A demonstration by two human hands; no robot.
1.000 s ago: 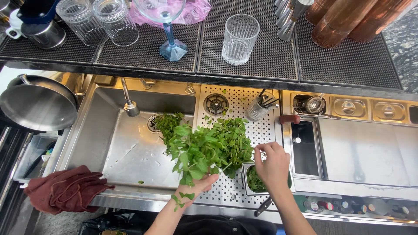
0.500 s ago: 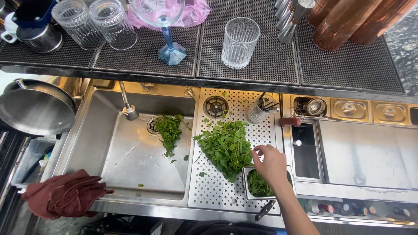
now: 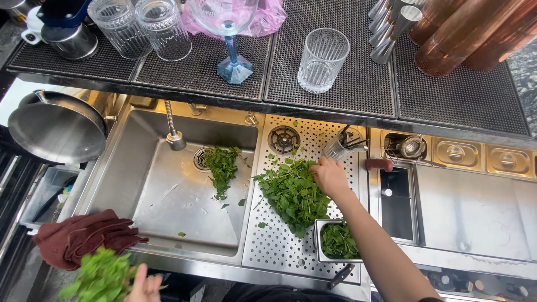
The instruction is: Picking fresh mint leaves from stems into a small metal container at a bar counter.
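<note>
A heap of green leafy herbs (image 3: 291,196) lies on the perforated steel drain board (image 3: 268,251). My right hand (image 3: 330,176) rests on the heap's upper right edge, fingers pinching at the leaves. My left hand (image 3: 146,286) is down at the bottom edge of the view, holding a bunch of herbs (image 3: 100,277) below the counter's front. A smaller clump of herbs (image 3: 221,166) lies in the sink (image 3: 179,207) by the drain. A small steel tub (image 3: 335,241) with picked leaves sits on the drain board's lower right.
A dark red cloth (image 3: 81,239) lies at the sink's left front. A steel bowl (image 3: 56,127) sits far left. A spring tap (image 3: 173,127) hangs over the sink. Glasses (image 3: 321,60) and a blue-stemmed glass (image 3: 230,39) stand on rubber mats behind. Lidded steel containers (image 3: 481,156) sit right.
My left hand lifted a bunch off the heap and carried it down left, below the counter edge. A clump now lies in the sink. My right hand moved up onto the heap.
</note>
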